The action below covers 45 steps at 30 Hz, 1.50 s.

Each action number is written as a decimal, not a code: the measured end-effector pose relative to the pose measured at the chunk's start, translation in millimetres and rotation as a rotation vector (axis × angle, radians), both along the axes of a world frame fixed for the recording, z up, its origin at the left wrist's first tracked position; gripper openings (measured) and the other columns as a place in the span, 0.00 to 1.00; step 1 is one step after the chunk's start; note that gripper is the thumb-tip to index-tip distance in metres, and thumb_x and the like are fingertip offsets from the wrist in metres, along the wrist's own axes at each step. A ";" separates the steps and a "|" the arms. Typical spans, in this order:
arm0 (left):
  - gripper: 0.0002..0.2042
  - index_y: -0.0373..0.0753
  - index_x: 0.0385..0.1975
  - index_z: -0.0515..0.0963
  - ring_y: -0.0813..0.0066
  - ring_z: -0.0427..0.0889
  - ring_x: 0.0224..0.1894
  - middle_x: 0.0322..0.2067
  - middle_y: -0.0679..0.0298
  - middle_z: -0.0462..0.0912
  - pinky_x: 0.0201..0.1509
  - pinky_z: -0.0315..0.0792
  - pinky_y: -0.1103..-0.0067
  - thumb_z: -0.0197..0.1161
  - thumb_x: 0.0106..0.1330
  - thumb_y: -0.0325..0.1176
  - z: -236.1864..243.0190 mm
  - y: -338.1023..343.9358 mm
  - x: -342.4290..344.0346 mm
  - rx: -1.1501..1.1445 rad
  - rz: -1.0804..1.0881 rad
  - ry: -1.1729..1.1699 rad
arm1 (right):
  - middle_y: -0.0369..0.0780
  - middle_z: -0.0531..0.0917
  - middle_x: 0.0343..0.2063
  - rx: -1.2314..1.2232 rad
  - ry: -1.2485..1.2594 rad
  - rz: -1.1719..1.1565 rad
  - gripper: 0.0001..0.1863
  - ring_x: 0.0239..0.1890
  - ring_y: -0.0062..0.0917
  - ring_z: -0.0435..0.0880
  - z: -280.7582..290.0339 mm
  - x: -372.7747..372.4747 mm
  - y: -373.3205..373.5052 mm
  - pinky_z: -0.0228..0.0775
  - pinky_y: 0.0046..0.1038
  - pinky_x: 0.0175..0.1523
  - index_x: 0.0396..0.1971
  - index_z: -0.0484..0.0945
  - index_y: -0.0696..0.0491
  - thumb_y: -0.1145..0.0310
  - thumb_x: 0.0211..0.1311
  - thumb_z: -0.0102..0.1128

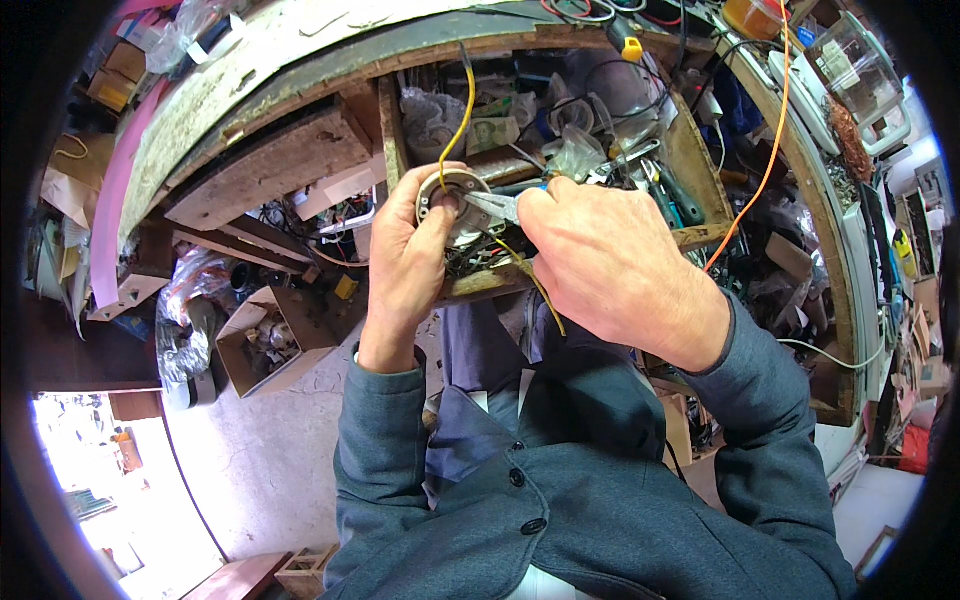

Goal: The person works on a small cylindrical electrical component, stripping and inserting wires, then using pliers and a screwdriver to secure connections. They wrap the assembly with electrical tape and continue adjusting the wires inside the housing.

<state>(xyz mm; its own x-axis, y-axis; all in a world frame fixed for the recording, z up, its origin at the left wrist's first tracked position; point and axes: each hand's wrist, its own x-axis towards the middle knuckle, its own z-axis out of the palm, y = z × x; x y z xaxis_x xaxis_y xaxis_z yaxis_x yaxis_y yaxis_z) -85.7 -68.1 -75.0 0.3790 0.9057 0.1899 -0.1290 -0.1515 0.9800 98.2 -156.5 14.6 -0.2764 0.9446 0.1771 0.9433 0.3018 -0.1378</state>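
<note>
- The left hand [408, 240], at 10 to 11 o'clock from the middle of the view, pinches a round off-white housing [467, 180], thumb pressing into its hollow and fingers curled round the far side.
- That housing sits close to the middle, toward 12 o'clock, tilted so that its hollow side shows.
- The right hand [622, 262], between 2 and 3 o'clock, is closed around the handles of needle-nose pliers [492, 206]; the fist hides most of the handles.
- The pliers point toward 9 o'clock, tips inside the housing; whether the jaws bite anything there I cannot tell.
- A yellow wire [468, 108] rises from the housing toward 12 o'clock, its far end dark.
- Another yellow length [548, 298] runs from the housing toward 5 o'clock, passing below the right hand; whether both are one wire is hidden.
- Behind the hands is a pulled-out wooden drawer [698, 155] crowded with oddments: a clear plastic bag [430, 118] near 12 o'clock, a dark-handled screwdriver [683, 200] at 2 o'clock.
- The worktop [300, 60] curves across 11 o'clock.
- An orange cable [775, 150] hangs at 2 o'clock.
- A cardboard box [262, 345] stands between 8 and 9 o'clock.
</note>
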 end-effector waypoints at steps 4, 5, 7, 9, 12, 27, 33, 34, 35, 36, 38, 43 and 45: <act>0.16 0.33 0.59 0.81 0.80 0.82 0.52 0.51 0.63 0.86 0.60 0.75 0.80 0.53 0.76 0.21 -1.3 0.3 -1.8 -0.038 -0.028 -0.006 | 0.50 0.85 0.32 -0.016 0.017 0.002 0.06 0.34 0.44 0.90 -2.0 0.0 0.0 0.82 0.42 0.37 0.33 0.80 0.58 0.74 0.58 0.64; 0.16 0.33 0.59 0.80 0.80 0.82 0.52 0.51 0.63 0.86 0.61 0.75 0.80 0.53 0.76 0.21 -1.9 0.9 -2.0 -0.042 -0.032 -0.006 | 0.50 0.86 0.31 -0.020 0.013 0.002 0.06 0.34 0.43 0.90 -2.4 -0.2 0.0 0.82 0.42 0.37 0.34 0.80 0.58 0.73 0.58 0.64; 0.15 0.33 0.59 0.80 0.81 0.81 0.50 0.49 0.64 0.87 0.59 0.76 0.80 0.53 0.76 0.20 -1.8 1.2 -1.2 -0.042 -0.026 -0.011 | 0.49 0.86 0.31 -0.028 0.006 0.002 0.06 0.34 0.43 0.90 -3.2 -0.8 -0.2 0.82 0.42 0.37 0.34 0.79 0.58 0.73 0.58 0.64; 0.15 0.33 0.59 0.80 0.82 0.81 0.50 0.48 0.65 0.87 0.58 0.76 0.81 0.53 0.77 0.20 -1.7 1.5 -1.8 -0.046 -0.031 -0.018 | 0.49 0.86 0.31 -0.021 -0.012 -0.002 0.06 0.34 0.43 0.90 -5.0 -1.1 0.6 0.82 0.41 0.37 0.34 0.79 0.58 0.73 0.59 0.64; 0.16 0.32 0.59 0.80 0.81 0.82 0.51 0.49 0.64 0.87 0.59 0.75 0.80 0.53 0.76 0.20 -2.1 2.9 -3.9 -0.059 -0.058 -0.019 | 0.48 0.86 0.31 -0.021 -0.031 -0.004 0.06 0.35 0.42 0.90 -5.8 -1.6 1.3 0.83 0.41 0.37 0.34 0.79 0.58 0.73 0.59 0.64; 0.19 0.29 0.58 0.80 0.78 0.83 0.51 0.49 0.62 0.87 0.60 0.75 0.80 0.52 0.70 0.19 -6.5 4.2 -1.7 0.035 0.003 0.140 | 0.51 0.85 0.28 -0.059 -0.059 0.176 0.06 0.32 0.46 0.89 5.1 0.0 8.4 0.81 0.41 0.35 0.32 0.78 0.62 0.75 0.59 0.62; 0.18 0.29 0.56 0.81 0.74 0.85 0.49 0.48 0.59 0.88 0.58 0.77 0.77 0.53 0.69 0.20 -10.4 6.5 -2.7 0.124 0.042 0.219 | 0.49 0.86 0.27 -0.168 -0.143 0.200 0.07 0.33 0.43 0.90 20.8 -13.4 12.0 0.83 0.38 0.36 0.31 0.81 0.63 0.74 0.56 0.65; 0.16 0.30 0.55 0.81 0.71 0.85 0.50 0.47 0.57 0.88 0.58 0.77 0.75 0.55 0.70 0.21 -9.2 6.3 -2.3 0.128 0.053 0.234 | 0.49 0.86 0.27 -0.180 -0.160 0.199 0.07 0.32 0.42 0.91 21.3 -16.8 11.7 0.83 0.38 0.36 0.30 0.81 0.63 0.74 0.56 0.66; 0.15 0.30 0.54 0.82 0.68 0.86 0.50 0.47 0.54 0.89 0.58 0.77 0.73 0.56 0.71 0.22 -8.4 6.9 -1.1 0.134 0.060 0.247 | 0.47 0.86 0.27 -0.161 -0.173 0.159 0.07 0.32 0.39 0.91 18.3 -19.9 10.9 0.83 0.37 0.37 0.29 0.83 0.62 0.74 0.55 0.66; 0.16 0.30 0.55 0.81 0.71 0.85 0.49 0.47 0.57 0.88 0.57 0.77 0.75 0.55 0.70 0.21 -8.0 7.7 -0.4 0.129 0.048 0.256 | 0.47 0.86 0.27 -0.191 -0.182 0.182 0.06 0.32 0.40 0.91 18.8 -20.2 12.0 0.83 0.37 0.37 0.29 0.83 0.62 0.74 0.56 0.66; 0.19 0.29 0.58 0.80 0.78 0.83 0.48 0.47 0.61 0.88 0.56 0.77 0.79 0.52 0.69 0.20 -7.3 9.1 -1.4 0.120 0.030 0.277 | 0.48 0.86 0.27 -0.249 -0.197 0.235 0.06 0.33 0.42 0.91 20.0 -19.6 17.3 0.84 0.38 0.37 0.29 0.84 0.61 0.73 0.56 0.65; 0.16 0.30 0.54 0.81 0.71 0.86 0.45 0.43 0.55 0.89 0.54 0.79 0.74 0.55 0.68 0.23 -8.8 9.7 0.7 0.115 0.001 0.251 | 0.56 0.87 0.29 -0.378 -0.056 0.177 0.07 0.35 0.52 0.89 39.0 -3.0 30.9 0.82 0.47 0.39 0.29 0.82 0.64 0.76 0.58 0.59; 0.17 0.30 0.55 0.80 0.75 0.84 0.43 0.42 0.57 0.88 0.51 0.79 0.75 0.57 0.67 0.25 -7.9 8.8 1.1 0.079 -0.032 0.254 | 0.56 0.86 0.30 -0.393 -0.046 0.156 0.06 0.37 0.53 0.88 39.2 3.2 32.9 0.81 0.48 0.42 0.30 0.81 0.64 0.76 0.57 0.59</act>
<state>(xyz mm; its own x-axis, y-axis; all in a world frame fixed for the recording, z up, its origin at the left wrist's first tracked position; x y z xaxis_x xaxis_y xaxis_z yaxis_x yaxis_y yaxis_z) -84.6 -59.3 -83.0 0.4515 0.8787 0.1549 0.1137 -0.2288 0.9668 101.4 -123.6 53.8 -0.4209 0.8838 -0.2042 0.8982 0.3746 -0.2301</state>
